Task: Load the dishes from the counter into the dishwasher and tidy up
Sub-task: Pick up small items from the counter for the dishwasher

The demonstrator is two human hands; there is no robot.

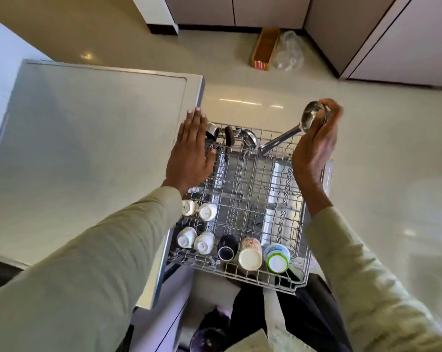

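Observation:
A pulled-out wire dishwasher rack [298, 283] lies below me. My right hand [316, 146] grips the bowl of a steel ladle [311, 116], whose handle slants down into the rack's far end. My left hand [192, 153] hovers flat with straight fingers over the rack's far left corner and holds nothing. Several white cups [207, 212] sit upside down along the left side. A dark mug [226, 247], a cream cup [250, 257] and a green-and-white cup [278, 260] lie in the near row. More steel utensils [249, 139] lie at the far end.
A pale counter [87, 148] runs along the left of the rack. Glossy floor [379, 161] stretches to the right. A cardboard box [264, 48] and a clear plastic bag [289, 52] lie by the cabinets at the back. A dark bowl [209, 336] sits below the rack.

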